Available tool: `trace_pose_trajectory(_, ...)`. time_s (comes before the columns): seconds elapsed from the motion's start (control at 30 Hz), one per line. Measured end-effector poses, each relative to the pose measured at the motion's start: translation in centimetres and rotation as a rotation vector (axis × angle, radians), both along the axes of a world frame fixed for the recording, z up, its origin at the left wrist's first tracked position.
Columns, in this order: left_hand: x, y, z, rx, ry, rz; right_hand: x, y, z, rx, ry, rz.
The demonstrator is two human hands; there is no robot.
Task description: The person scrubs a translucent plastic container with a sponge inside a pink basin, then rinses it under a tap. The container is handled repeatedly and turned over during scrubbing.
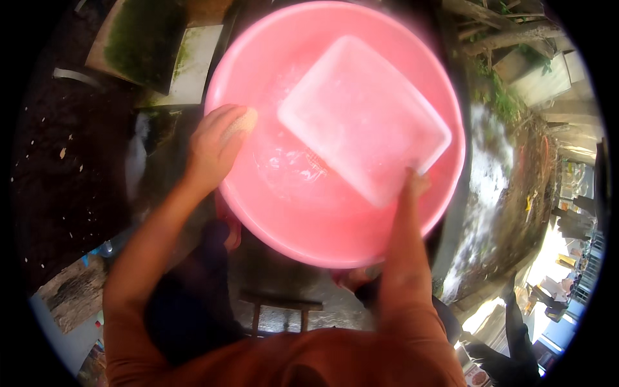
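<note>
A large round pink plastic basin (300, 232) stands before me, with water in its bottom. Inside it a pale, translucent rectangular plastic tray or lid (360, 116) is tilted, its near right corner in the grip of my right hand (417, 184). That hand is partly blurred, and its fingers are mostly hidden. At the basin's left rim, my left hand (217, 140) is closed around a beige sponge or scrubbing pad (242, 125). A small patch of orange mesh (316, 160) shows by the tray's left edge, partly covered by it; its kind is unclear.
A moss-covered box or slab (145, 46) lies beyond the basin at the left, beside a pale board (196, 63). Wet, shiny ground (488, 145) runs along the right. A small wooden stool (280, 304) shows between my legs. Logs (512, 41) lie at the upper right.
</note>
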State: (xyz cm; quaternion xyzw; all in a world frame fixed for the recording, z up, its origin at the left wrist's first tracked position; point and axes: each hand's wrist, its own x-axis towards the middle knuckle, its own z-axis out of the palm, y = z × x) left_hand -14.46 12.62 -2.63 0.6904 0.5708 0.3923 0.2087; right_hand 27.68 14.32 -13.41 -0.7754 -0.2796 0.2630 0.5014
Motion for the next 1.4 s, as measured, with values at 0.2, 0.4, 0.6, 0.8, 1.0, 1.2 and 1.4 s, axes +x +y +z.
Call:
trace_pose_trajectory(0.2, 0.9, 0.2, -1.1, 0.092, 0.128, -0.073, -5.8, 0.7, -4.1, 0.133, -0.219, -0.031)
trace_pose_trajectory(0.4, 0.8, 0.6, -1.0, 0.081, 0.156, -0.03, -2.7, -3.1, -8.6, -0.116, -0.869, 0.361)
trace_pose_trajectory(0.6, 0.9, 0.7, -0.8, 0.056, 0.106, 0.008, -1.7, 1.0, -4.8, -0.421, -0.097, 0.205)
trace_pose_trajectory(0.8, 1.0, 0.7, -0.9, 0.029, 0.068, 0.028, -3.6, -0.7, -0.1, -0.701, 0.156, 0.258)
trace_pose_trajectory(1.0, 3.7, 2.3, -1.8, -0.172, -0.364, 0.072, 1.8, 1.1, 4.7, -0.469, -0.099, 0.299)
trace_pose_trajectory(1.2, 8.5, 5.7, -4.0, -0.368, -0.317, -0.15, 2.2, 1.0, 11.0, -0.252, -0.243, 0.369)
trace_pose_trajectory(1.4, 14.2, 7.4, -7.1, -0.397, 0.064, -0.391, -0.5, -0.5, 12.7, -0.131, -0.048, 0.379)
